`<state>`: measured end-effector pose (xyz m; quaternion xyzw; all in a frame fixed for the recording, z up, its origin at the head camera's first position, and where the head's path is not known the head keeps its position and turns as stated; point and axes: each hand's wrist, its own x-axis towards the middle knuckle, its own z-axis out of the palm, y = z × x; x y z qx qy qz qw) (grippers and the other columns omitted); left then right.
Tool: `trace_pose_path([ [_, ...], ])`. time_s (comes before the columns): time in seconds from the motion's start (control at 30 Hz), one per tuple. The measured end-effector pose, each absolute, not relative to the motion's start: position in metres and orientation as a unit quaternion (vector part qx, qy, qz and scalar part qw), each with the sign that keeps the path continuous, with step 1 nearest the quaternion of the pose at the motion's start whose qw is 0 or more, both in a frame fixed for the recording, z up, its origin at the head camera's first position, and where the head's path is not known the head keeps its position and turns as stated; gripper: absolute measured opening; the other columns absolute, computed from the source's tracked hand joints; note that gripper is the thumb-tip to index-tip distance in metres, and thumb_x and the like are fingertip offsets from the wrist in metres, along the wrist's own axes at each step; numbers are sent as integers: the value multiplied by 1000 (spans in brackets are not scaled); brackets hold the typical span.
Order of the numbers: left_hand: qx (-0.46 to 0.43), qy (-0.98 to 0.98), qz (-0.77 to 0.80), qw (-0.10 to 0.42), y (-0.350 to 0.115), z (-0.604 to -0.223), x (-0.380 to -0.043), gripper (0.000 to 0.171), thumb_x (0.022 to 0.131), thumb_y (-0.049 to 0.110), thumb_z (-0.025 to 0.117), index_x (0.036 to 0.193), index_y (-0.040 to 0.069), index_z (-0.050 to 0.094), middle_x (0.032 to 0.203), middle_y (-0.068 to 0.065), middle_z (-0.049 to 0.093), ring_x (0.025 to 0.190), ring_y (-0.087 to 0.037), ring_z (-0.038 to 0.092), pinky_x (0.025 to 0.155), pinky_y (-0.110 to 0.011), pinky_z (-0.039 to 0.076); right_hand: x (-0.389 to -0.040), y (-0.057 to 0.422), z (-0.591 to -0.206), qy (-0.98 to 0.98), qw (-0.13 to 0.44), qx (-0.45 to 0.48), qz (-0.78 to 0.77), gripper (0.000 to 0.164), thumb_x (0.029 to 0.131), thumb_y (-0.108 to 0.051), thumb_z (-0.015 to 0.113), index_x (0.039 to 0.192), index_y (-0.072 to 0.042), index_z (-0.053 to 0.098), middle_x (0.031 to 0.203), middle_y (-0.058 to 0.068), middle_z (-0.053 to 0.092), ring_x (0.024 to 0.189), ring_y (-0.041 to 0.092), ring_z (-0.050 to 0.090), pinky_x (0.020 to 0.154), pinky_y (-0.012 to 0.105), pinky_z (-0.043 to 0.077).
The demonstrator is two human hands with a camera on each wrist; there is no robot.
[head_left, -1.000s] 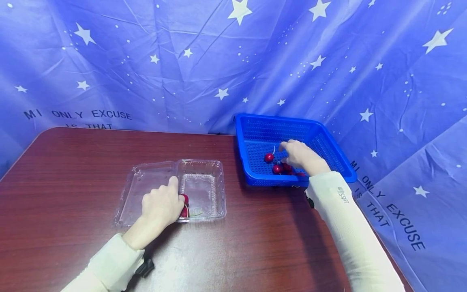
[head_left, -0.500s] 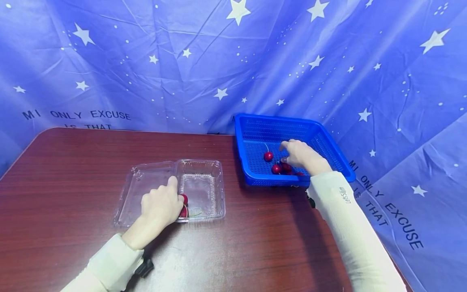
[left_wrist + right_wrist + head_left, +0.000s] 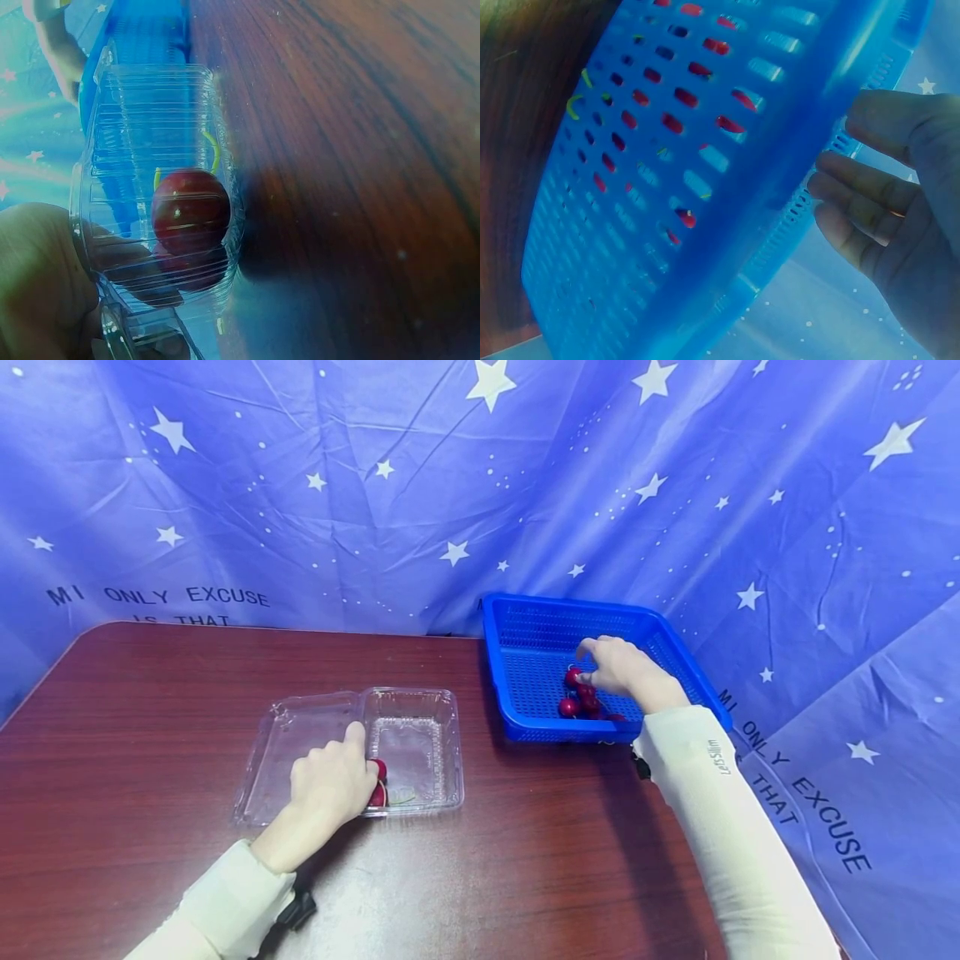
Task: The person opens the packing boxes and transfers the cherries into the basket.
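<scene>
My left hand (image 3: 330, 781) grips the inner edge of a clear plastic clamshell box (image 3: 459, 760). Through the box's wall in the left wrist view, my fingers (image 3: 142, 266) lie inside beside two stacked dark red cherries (image 3: 191, 210). Over a blue mesh basket (image 3: 517, 722), my right hand (image 3: 626, 670) reaches in with thumb and forefinger apart. A cherry (image 3: 573, 677) lies right by the thumb tip; whether they touch is unclear. More cherries (image 3: 569, 707) lie close below it. In the right wrist view, the basket's rim partly covers my loosely bent fingers (image 3: 855, 187).
The box's clear lid (image 3: 300, 727) is folded out flat on the left. Both containers stand on a reddish-brown wooden table (image 3: 510, 860). A blue star-patterned cloth (image 3: 420, 510) hangs behind and to the right.
Inside the basket, the separate cherry has shifted right, up to the other cherries and my right thumb. My right hand has risen slightly away from me. The left hand has stayed still.
</scene>
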<state>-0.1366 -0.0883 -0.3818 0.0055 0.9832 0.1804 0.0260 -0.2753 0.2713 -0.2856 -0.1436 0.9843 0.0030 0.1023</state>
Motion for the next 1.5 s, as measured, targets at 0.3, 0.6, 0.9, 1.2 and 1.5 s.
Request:
trace_pose_path([
  [0.3,4,983,180,29,-88,-381,-136,22,87,22,53,90,3,42,73,-26,67,65,-45,64,49,-53,46,-276,267,-282,986,86,-142,-27,41,91,-21,63,127,-2,54,128,27,56,113,43,52,96,62,43],
  [0.6,2,983,181,29,-88,-381,-136,22,87,22,53,91,3,42,74,-26,67,66,-45,64,50,-53,46,-278,254,-276,983,64,-166,-43,41,91,-24,64,125,-3,56,116,24,60,107,39,56,92,58,45],
  [0.9,3,983,182,23,-87,-381,-136,22,87,22,53,90,3,42,74,-26,67,66,-46,64,50,-54,46,-274,238,-265,978,49,-192,-56,42,92,-26,63,127,-4,55,121,23,60,112,39,54,96,59,43],
  [1.2,1,984,178,25,-87,-381,-136,22,87,22,53,90,3,42,73,-26,67,65,-45,64,49,-53,46,-268,219,-255,970,20,-231,-71,41,91,-26,63,127,-6,57,120,20,61,111,36,56,96,56,44],
  [1.5,2,984,178,21,-87,-381,-136,22,87,22,53,90,3,42,73,-26,67,64,-45,64,49,-53,46,-258,183,-250,960,17,-274,-47,44,92,-32,61,128,-8,57,128,17,60,114,32,55,100,53,43],
])
